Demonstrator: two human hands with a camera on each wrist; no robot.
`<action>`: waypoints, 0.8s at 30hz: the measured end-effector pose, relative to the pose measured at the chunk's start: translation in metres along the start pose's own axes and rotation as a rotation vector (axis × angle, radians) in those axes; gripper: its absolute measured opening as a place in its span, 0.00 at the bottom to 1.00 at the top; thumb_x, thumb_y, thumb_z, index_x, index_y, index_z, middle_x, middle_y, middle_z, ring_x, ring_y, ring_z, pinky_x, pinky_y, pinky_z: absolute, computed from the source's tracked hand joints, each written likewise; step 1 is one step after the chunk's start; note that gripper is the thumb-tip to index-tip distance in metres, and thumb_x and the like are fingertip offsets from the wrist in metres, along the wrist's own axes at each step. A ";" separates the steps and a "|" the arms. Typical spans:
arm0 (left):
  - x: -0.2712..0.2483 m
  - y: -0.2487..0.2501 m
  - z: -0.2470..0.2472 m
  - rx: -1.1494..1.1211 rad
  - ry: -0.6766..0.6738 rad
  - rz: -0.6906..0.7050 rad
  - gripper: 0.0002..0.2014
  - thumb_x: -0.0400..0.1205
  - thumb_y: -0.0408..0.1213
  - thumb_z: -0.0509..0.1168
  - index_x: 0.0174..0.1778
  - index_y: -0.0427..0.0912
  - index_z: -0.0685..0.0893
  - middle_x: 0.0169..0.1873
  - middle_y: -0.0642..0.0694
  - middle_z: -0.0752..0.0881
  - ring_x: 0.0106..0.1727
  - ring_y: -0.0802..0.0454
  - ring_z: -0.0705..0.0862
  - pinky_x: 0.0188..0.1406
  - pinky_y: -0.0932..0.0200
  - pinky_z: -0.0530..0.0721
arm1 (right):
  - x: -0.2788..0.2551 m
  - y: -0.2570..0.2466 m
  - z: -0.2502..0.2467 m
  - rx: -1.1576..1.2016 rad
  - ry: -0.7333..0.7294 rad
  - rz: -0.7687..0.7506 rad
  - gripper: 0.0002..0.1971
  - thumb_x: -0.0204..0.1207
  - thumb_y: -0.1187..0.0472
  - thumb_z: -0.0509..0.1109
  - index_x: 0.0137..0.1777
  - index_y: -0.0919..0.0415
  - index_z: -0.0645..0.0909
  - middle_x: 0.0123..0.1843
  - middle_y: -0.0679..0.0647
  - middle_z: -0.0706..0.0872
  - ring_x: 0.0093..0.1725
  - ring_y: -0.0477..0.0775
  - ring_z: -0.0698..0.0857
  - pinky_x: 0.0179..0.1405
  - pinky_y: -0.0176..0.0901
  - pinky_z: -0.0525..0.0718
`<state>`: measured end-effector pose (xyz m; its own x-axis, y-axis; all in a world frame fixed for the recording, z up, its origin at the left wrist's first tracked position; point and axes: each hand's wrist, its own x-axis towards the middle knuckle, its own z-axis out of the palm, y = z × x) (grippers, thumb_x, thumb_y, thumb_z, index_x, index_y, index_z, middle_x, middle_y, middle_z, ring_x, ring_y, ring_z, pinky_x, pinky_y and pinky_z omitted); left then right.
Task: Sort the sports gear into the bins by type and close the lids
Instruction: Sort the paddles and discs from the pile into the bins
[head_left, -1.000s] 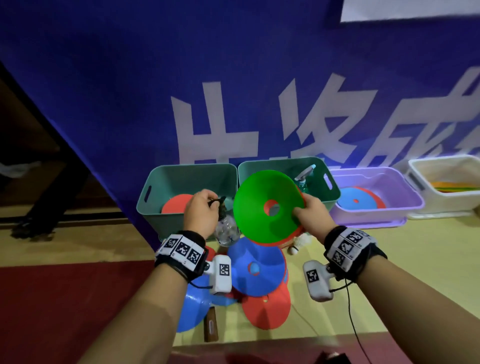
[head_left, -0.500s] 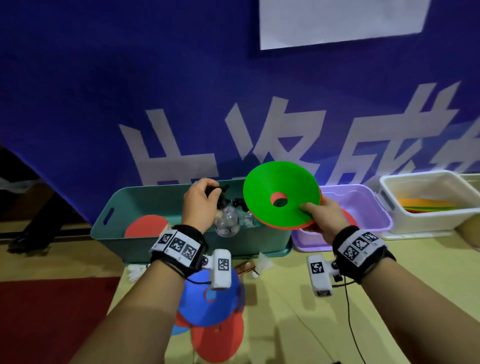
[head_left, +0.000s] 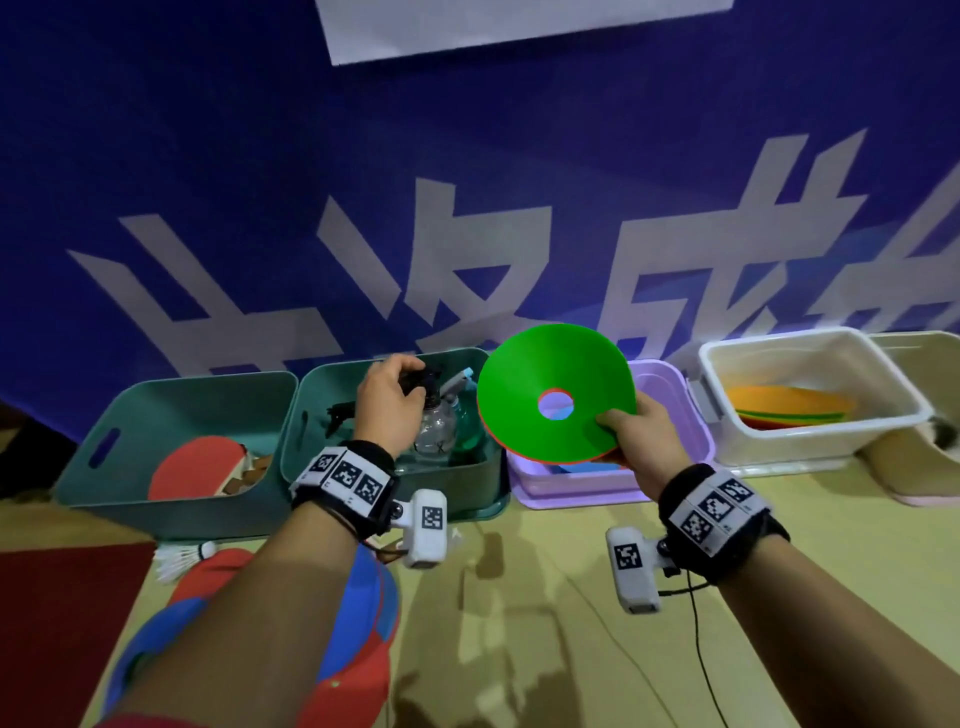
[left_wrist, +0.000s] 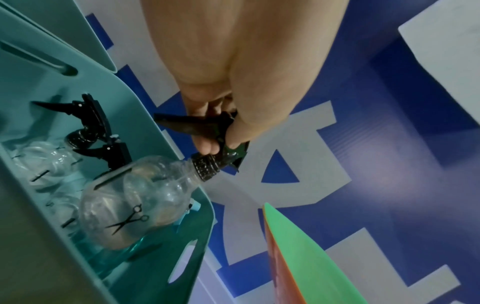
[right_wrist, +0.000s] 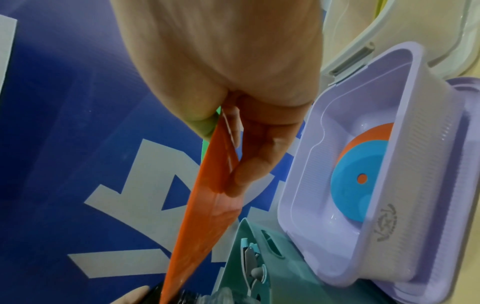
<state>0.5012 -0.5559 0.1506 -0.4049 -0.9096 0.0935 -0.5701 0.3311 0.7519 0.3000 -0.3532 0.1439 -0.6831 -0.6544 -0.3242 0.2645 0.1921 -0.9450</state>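
The left hand (head_left: 387, 402) curls its fingers round the black trigger head of a clear spray bottle (left_wrist: 135, 205), pinching it just above the ribbed black collar; the bottle hangs tilted with its round body down inside the second teal bin (head_left: 306, 415), where another black-topped sprayer (left_wrist: 96, 131) and a teal-tinted bottle lie; a small scissors mark shows on the clear body; the right hand (head_left: 636, 441) pinches the near rim of a green disc cone (head_left: 553, 384), thumb on the green face and fingers behind, with an orange disc cone (right_wrist: 205, 197) nested against its back; the pair is held up on edge over the near left part of the lilac bin (head_left: 670, 384), which holds a blue disc cone (right_wrist: 358, 183) lying on an orange one; the first teal bin (head_left: 104, 447) at far left holds a red table-tennis paddle (head_left: 195, 467); the white bin (head_left: 810, 452) at right holds a stack of orange and green discs; a shuttlecock (head_left: 182, 558) and red and blue disc cones (head_left: 358, 623) lie on the floor under the left forearm; a blue banner (head_left: 260, 156) with large white characters stands behind the bins.
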 end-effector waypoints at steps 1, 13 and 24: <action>0.003 0.000 0.005 0.015 -0.004 -0.015 0.15 0.77 0.29 0.70 0.54 0.54 0.82 0.56 0.45 0.84 0.57 0.45 0.84 0.63 0.43 0.83 | 0.002 0.000 -0.002 -0.003 -0.003 0.003 0.15 0.77 0.75 0.62 0.52 0.55 0.82 0.42 0.56 0.88 0.37 0.56 0.87 0.33 0.55 0.91; 0.024 -0.004 0.045 0.248 -0.166 -0.071 0.08 0.73 0.33 0.75 0.43 0.50 0.87 0.39 0.46 0.88 0.42 0.45 0.84 0.46 0.59 0.82 | 0.017 0.013 -0.005 -0.054 0.004 0.035 0.17 0.77 0.77 0.61 0.51 0.54 0.82 0.42 0.60 0.86 0.35 0.60 0.85 0.24 0.45 0.84; 0.049 -0.014 0.074 0.237 -0.242 -0.061 0.07 0.72 0.27 0.72 0.41 0.44 0.88 0.47 0.40 0.90 0.50 0.42 0.87 0.55 0.60 0.81 | 0.019 0.022 -0.008 -0.073 0.082 0.082 0.17 0.77 0.76 0.61 0.56 0.55 0.82 0.49 0.65 0.88 0.39 0.65 0.87 0.30 0.56 0.88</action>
<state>0.4364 -0.5868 0.0963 -0.5066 -0.8530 -0.1254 -0.7372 0.3531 0.5761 0.2875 -0.3557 0.1167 -0.7156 -0.5728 -0.3998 0.2734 0.2970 -0.9149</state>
